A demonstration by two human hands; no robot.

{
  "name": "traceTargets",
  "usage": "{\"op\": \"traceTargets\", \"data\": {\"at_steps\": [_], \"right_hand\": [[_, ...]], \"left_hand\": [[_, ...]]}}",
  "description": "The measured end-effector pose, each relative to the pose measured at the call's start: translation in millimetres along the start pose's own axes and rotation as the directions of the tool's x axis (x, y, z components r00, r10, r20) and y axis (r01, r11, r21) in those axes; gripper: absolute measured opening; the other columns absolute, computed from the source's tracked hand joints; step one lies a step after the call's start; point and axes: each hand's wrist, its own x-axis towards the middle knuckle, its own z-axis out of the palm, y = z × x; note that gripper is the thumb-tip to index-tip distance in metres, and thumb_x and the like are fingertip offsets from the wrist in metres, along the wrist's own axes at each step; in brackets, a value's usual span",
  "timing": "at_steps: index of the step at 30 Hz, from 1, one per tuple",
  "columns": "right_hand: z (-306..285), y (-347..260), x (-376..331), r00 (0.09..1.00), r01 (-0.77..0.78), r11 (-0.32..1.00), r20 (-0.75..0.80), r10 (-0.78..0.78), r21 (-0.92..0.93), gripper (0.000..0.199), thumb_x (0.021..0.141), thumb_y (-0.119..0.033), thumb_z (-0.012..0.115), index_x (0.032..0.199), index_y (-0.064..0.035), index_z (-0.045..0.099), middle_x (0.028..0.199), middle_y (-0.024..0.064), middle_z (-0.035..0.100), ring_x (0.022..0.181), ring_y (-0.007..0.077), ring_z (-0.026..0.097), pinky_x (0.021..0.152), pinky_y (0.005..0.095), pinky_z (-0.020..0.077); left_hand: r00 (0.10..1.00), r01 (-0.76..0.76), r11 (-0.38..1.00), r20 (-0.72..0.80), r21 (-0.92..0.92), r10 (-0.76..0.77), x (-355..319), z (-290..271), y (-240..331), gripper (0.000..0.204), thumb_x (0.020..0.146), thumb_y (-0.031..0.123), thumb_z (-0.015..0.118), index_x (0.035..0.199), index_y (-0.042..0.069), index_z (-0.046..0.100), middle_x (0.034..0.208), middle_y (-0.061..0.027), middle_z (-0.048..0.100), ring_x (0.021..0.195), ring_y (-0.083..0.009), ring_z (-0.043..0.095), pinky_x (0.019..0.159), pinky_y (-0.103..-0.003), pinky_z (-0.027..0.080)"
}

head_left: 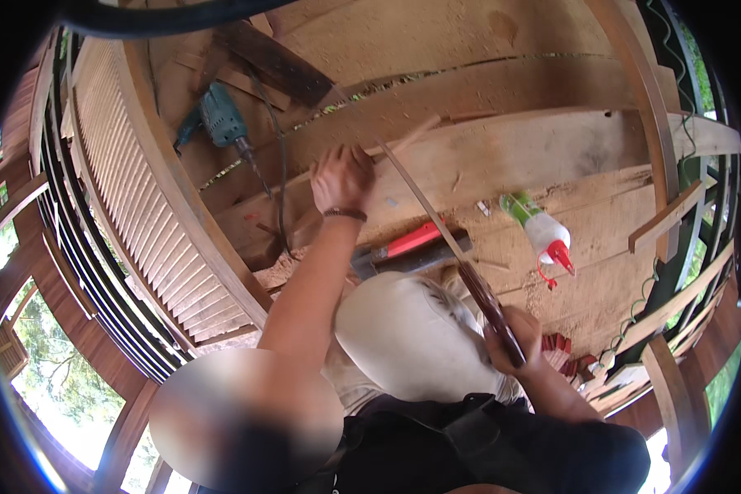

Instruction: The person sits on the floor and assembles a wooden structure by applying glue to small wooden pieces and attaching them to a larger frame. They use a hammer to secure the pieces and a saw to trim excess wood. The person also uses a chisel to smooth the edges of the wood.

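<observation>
My left hand [343, 179] is closed at the near end of a thin wooden strip [417, 134]; its fingers are curled and partly blurred, hiding that end. In my right hand [514, 342] is the dark brown handle [491, 313] of a long, narrow-bladed saw-like tool. Its blade [420, 196] runs up and left, with the tip beside the strip near my left fingers. Below the blade, a red-and-black tool [412, 240] lies close to my knee. A white glue bottle [542, 228] with a red cap and green label lies on its side to the right.
A teal power drill [222, 115] with a long bit and black cord lies on the planks at the upper left. Dark wood offcuts [276, 62] are beyond it. A slatted wooden panel [152, 189] stands along the left. Shavings and sawdust cover the plank surface [543, 132].
</observation>
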Motion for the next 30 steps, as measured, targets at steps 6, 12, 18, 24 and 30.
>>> {"op": "traceTargets", "data": {"at_steps": [6, 12, 18, 24, 30], "right_hand": [[-4, -10, 19, 0.993, -0.105, 0.989, -0.043, 0.110, 0.103, 0.014, 0.067, 0.002, 0.069, 0.075, -0.0016, 0.058, 0.063, 0.0136, 0.051, 0.054, 0.0351, 0.055, 0.049, 0.0428, 0.0431], [-17, -3, 16, 0.999, -0.039, 0.999, -0.012, 0.039, -0.010, 0.016, 0.069, 0.003, 0.069, 0.074, -0.0030, 0.055, 0.064, 0.0135, 0.051, 0.053, 0.0351, 0.053, 0.048, 0.0431, 0.0415], [-44, -27, 1, 0.999, 0.035, 0.999, 0.003, -0.035, -0.016, 0.016, 0.068, 0.006, 0.068, 0.075, 0.0042, 0.054, 0.065, 0.0141, 0.047, 0.048, 0.0315, 0.049, 0.042, 0.0402, 0.0373], [-44, -28, 23, 0.999, -0.052, 0.999, 0.008, 0.052, -0.004, 0.015, 0.068, 0.005, 0.068, 0.074, -0.0013, 0.056, 0.063, 0.0110, 0.050, 0.051, 0.0319, 0.053, 0.047, 0.0409, 0.0413], [-51, -33, 10, 0.985, -0.167, 0.986, 0.052, 0.167, -0.001, 0.014, 0.069, -0.001, 0.071, 0.075, -0.0030, 0.059, 0.063, 0.0138, 0.052, 0.053, 0.0347, 0.056, 0.049, 0.0427, 0.0432]], "left_hand": [[0.994, 0.098, 0.994, -0.034, -0.039, -0.099, -3, -2, 0, 0.036, 0.098, 0.025, 0.049, 0.073, 0.005, 0.067, 0.079, -0.0166, 0.069, 0.076, -0.0386, 0.066, 0.077, -0.049, 0.052], [0.989, 0.120, 0.990, 0.094, -0.078, -0.113, -5, -13, 10, 0.032, 0.096, 0.024, 0.052, 0.076, 0.007, 0.070, 0.080, -0.0121, 0.071, 0.082, -0.0327, 0.068, 0.082, -0.046, 0.051], [0.995, 0.090, 0.996, 0.046, -0.026, -0.089, -9, -9, 7, 0.035, 0.097, 0.026, 0.053, 0.076, 0.007, 0.072, 0.076, -0.0134, 0.071, 0.078, -0.0323, 0.069, 0.084, -0.046, 0.051], [0.972, 0.208, 0.978, 0.109, 0.002, -0.207, -10, -9, 10, 0.036, 0.098, 0.025, 0.051, 0.075, 0.007, 0.072, 0.079, -0.0122, 0.072, 0.081, -0.0302, 0.069, 0.086, -0.047, 0.050], [0.999, 0.042, 0.994, 0.024, -0.098, -0.040, -12, -9, 9, 0.036, 0.099, 0.026, 0.050, 0.076, 0.008, 0.072, 0.081, -0.0116, 0.072, 0.083, -0.0293, 0.069, 0.086, -0.047, 0.047]]}}
